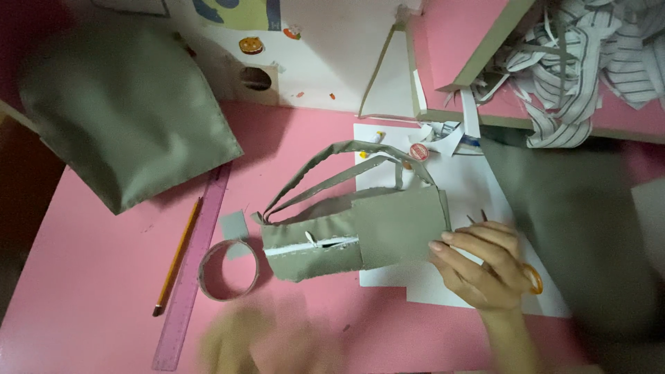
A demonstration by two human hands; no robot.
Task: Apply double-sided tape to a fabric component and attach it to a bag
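honestly, with the right hand (485, 266) clenched on orange-handled scissors (532, 277) while pinching the grey fabric pouch (360, 235), the blades could snag it, and the blurred left hand (256, 343) shows no grip i can tell.

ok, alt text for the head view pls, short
A right hand holding orange-handled scissors pins a small grey-green fabric bag with straps on a pink table. The left hand is a blur at the bottom edge, near a tape ring, ruler and pencil.
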